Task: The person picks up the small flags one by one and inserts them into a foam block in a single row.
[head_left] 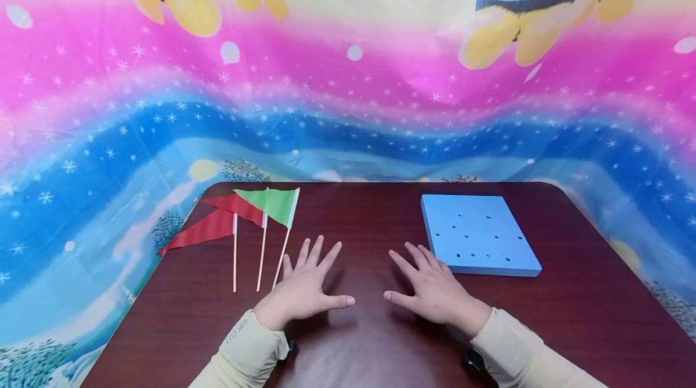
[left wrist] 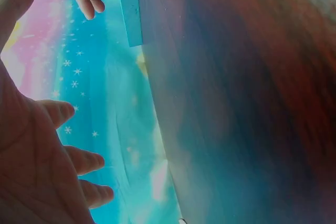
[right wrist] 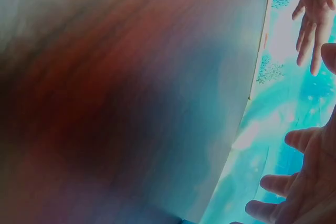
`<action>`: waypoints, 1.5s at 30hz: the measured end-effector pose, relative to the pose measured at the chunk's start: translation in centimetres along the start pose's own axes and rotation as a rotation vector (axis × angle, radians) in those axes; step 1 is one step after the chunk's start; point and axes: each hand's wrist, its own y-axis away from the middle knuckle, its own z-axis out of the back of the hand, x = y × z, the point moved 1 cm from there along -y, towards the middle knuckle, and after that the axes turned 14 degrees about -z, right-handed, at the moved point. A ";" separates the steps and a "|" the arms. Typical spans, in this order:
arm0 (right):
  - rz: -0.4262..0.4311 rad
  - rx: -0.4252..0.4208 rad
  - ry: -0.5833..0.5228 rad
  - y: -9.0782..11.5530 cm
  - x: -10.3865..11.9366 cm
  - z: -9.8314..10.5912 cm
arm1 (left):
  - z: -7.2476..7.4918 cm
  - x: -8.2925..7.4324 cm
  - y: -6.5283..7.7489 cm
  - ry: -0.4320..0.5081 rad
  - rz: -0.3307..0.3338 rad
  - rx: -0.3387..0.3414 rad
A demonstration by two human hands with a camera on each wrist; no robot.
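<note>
My left hand (head_left: 301, 291) hovers over the table with its fingers spread and holds nothing. Close to its little finger is the stick of a green pennant flag (head_left: 277, 205). Two red pennant flags lie farther left, one (head_left: 203, 232) at the outer side and the other (head_left: 246, 206) partly under the green one. My right hand (head_left: 435, 294), also spread and holding nothing, is just in front of a light blue square board (head_left: 475, 225) with several small dark holes. Its fingers overlap the board's near left corner in the head view. In the left wrist view the board's edge (left wrist: 129, 11) shows.
The dark reddish-brown wooden table (head_left: 359, 213) has rounded far corners. Behind it and along both sides hangs a colourful cloth (head_left: 337, 92) with snowflakes and cartoon figures. A dark band (head_left: 474, 361) sits at the right wrist, by the pale sleeve (head_left: 522, 352).
</note>
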 end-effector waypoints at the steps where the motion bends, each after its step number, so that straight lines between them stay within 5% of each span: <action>1: -0.003 0.000 0.000 0.0 -0.1 0.0 | 0.0 0.0 0.0 0.003 0.001 0.000; 26: -0.094 -0.059 -0.083 -0.2 -3.2 2.0 | 1.8 2.1 0.6 0.075 0.073 -0.170; 45: -0.175 -0.096 -0.145 0.3 -6.8 3.8 | 2.7 4.7 1.4 0.057 0.180 -0.207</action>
